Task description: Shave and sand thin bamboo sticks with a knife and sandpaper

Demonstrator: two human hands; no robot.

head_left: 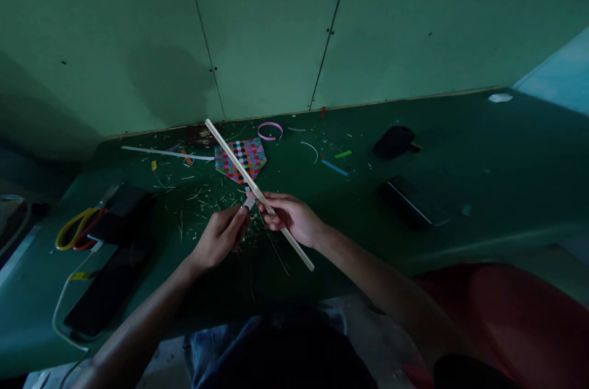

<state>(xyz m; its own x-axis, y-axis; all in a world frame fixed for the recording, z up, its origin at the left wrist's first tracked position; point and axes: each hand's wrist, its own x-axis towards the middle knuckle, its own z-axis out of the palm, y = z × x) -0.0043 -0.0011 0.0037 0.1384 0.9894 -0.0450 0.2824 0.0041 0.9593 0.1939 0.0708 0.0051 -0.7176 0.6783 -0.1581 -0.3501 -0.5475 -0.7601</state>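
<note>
My right hand (pixel 292 215) is closed around a long pale stick (pixel 234 161), which slants from upper left to lower right. Close beside it, my left hand (pixel 221 233) grips a small light-coloured blade (pixel 250 200) that touches or nearly touches the stick; its handle is hidden in the fingers. Behind both hands a colourful woven piece (pixel 241 159) lies on the green table, partly covered by the stick. A long pale strip (pixel 168 153) runs left from the woven piece.
Thin shavings (pixel 202 202) litter the green table (pixel 322 192). Scissors (pixel 80 229), a black case (pixel 122 208) and a cable (pixel 57 309) lie left. A pink ring (pixel 270 130) sits behind; a dark pouch (pixel 394 142) and phone (pixel 414 202) lie right. A red chair (pixel 519 321) stands lower right.
</note>
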